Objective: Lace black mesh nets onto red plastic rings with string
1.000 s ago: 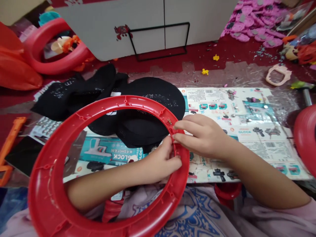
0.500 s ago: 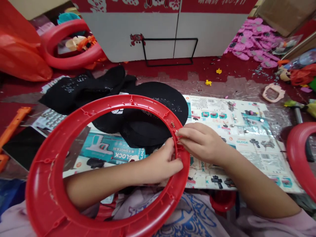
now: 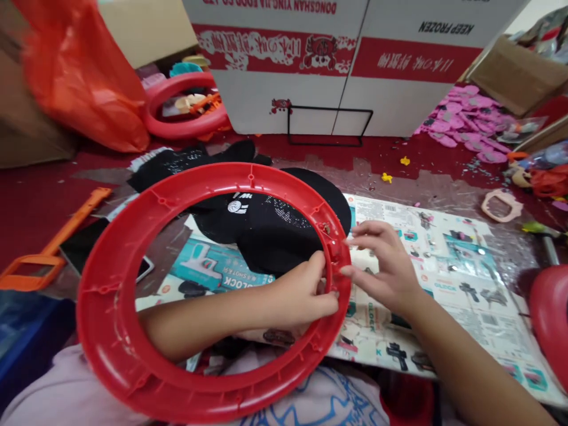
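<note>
A large red plastic ring (image 3: 106, 319), hollow side up with ribs and small posts, is tilted over my lap and the table. My left forearm passes through its opening, and my left hand (image 3: 302, 293) grips the ring's right part from the inner edge. Just outside that part is my right hand (image 3: 381, 266), fingers apart, with fingertips at the outer rim. A tiny metallic piece (image 3: 327, 228) sits in the channel above my hands. Whether anything tiny is between my right fingertips cannot be made out. Black caps (image 3: 275, 236) lie behind the ring.
Printed cardboard (image 3: 444, 284) covers the table. A white and red carton (image 3: 399, 100) stands at the back beside pink pieces (image 3: 470, 121). An orange handle (image 3: 57, 248) and orange bag (image 3: 89, 77) are left. Another red ring (image 3: 548, 325) is at the right edge.
The view has shifted, showing more of the carton. My right fingers have spread and drawn back slightly from the ring's channel. My left hand still grips the ring.
</note>
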`<control>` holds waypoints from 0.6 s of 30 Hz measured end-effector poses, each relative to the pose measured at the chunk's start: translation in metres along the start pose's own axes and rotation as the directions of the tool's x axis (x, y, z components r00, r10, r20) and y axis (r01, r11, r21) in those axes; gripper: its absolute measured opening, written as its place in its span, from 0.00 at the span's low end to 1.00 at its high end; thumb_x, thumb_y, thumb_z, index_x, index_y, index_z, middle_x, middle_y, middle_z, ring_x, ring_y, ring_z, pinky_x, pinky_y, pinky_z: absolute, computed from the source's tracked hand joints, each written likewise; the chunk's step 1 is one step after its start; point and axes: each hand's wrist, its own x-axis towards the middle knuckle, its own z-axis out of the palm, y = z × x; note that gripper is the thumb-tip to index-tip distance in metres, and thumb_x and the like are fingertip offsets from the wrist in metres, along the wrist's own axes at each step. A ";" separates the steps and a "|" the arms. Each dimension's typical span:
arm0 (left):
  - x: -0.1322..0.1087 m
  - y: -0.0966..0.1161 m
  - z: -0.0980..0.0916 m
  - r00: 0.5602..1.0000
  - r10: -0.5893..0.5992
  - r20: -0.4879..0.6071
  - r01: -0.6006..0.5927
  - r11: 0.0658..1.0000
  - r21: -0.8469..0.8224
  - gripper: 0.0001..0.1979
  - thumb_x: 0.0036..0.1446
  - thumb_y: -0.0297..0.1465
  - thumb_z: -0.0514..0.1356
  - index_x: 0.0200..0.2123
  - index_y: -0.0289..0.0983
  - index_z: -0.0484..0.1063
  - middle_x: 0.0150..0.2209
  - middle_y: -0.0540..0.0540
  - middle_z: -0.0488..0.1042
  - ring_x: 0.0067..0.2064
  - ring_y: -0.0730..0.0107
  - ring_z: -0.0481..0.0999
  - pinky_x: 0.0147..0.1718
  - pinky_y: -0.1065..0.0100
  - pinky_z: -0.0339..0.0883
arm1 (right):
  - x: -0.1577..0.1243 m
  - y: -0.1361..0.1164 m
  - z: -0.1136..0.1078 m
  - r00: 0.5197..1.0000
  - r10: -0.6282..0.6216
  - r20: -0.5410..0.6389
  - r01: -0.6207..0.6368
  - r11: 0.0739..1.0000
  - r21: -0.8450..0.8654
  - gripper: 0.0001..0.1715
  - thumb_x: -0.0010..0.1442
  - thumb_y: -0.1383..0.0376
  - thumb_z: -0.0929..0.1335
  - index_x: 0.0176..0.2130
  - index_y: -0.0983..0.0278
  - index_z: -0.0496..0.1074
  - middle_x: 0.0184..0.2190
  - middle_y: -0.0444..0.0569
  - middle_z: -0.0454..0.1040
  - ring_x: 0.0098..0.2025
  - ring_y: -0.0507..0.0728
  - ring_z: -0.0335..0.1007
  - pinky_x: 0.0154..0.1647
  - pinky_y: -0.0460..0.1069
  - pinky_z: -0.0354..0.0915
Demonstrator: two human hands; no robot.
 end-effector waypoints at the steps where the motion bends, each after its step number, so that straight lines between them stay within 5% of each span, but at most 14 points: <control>1: -0.001 0.002 -0.002 0.999 0.033 0.008 -0.034 0.999 0.043 0.24 0.49 0.31 0.58 0.50 0.34 0.58 0.39 0.44 0.71 0.34 0.65 0.73 0.30 0.66 0.68 | 0.000 0.002 0.000 0.990 0.138 0.033 -0.141 0.979 0.146 0.20 0.57 0.56 0.70 0.49 0.58 0.70 0.48 0.53 0.69 0.50 0.59 0.67 0.46 0.55 0.68; 3: -0.002 0.006 -0.005 0.994 0.094 0.056 -0.102 0.981 0.167 0.22 0.50 0.34 0.60 0.48 0.33 0.62 0.36 0.44 0.73 0.32 0.65 0.74 0.28 0.67 0.67 | -0.001 0.002 0.002 0.907 0.349 0.235 -0.418 0.807 0.416 0.25 0.60 0.48 0.65 0.51 0.58 0.70 0.47 0.53 0.73 0.48 0.59 0.70 0.46 0.54 0.69; 6: -0.002 0.010 -0.008 0.980 0.142 0.139 -0.189 0.878 0.440 0.22 0.50 0.43 0.63 0.41 0.32 0.67 0.30 0.44 0.75 0.28 0.64 0.73 0.25 0.68 0.64 | -0.004 -0.007 0.008 0.727 0.489 0.482 -0.683 0.452 0.573 0.26 0.61 0.46 0.63 0.42 0.62 0.75 0.36 0.51 0.78 0.38 0.57 0.75 0.40 0.52 0.71; 8: 0.002 0.010 -0.013 0.953 0.204 0.226 -0.301 0.736 0.606 0.24 0.52 0.50 0.60 0.37 0.33 0.71 0.27 0.44 0.75 0.27 0.63 0.73 0.25 0.68 0.62 | -0.004 -0.012 0.008 0.672 0.590 0.448 -0.704 0.319 0.635 0.24 0.58 0.46 0.66 0.35 0.64 0.76 0.28 0.50 0.77 0.30 0.56 0.75 0.31 0.49 0.72; 12: 0.012 0.006 -0.039 0.913 0.320 0.254 -0.389 0.493 0.778 0.21 0.57 0.48 0.58 0.36 0.34 0.75 0.34 0.41 0.76 0.39 0.59 0.75 0.38 0.65 0.64 | 0.006 -0.007 -0.010 0.606 0.749 0.268 -0.633 0.250 0.733 0.25 0.48 0.45 0.73 0.28 0.65 0.74 0.20 0.46 0.75 0.20 0.52 0.70 0.19 0.45 0.67; 15: 0.018 0.005 -0.067 0.948 0.301 0.105 -0.252 0.505 0.825 0.09 0.55 0.35 0.63 0.37 0.37 0.78 0.40 0.41 0.75 0.47 0.55 0.71 0.49 0.58 0.59 | 0.017 0.010 -0.030 0.552 0.792 0.262 -0.591 0.149 0.793 0.24 0.48 0.47 0.73 0.30 0.64 0.73 0.20 0.45 0.74 0.18 0.50 0.68 0.17 0.44 0.67; 18: 0.020 0.008 -0.087 0.961 0.269 0.058 -0.211 0.587 0.782 0.06 0.55 0.29 0.61 0.33 0.38 0.79 0.38 0.44 0.76 0.44 0.59 0.72 0.48 0.59 0.60 | 0.024 0.024 -0.039 0.531 0.806 0.263 -0.524 0.067 0.849 0.22 0.59 0.48 0.67 0.31 0.65 0.72 0.19 0.44 0.72 0.18 0.48 0.66 0.18 0.42 0.66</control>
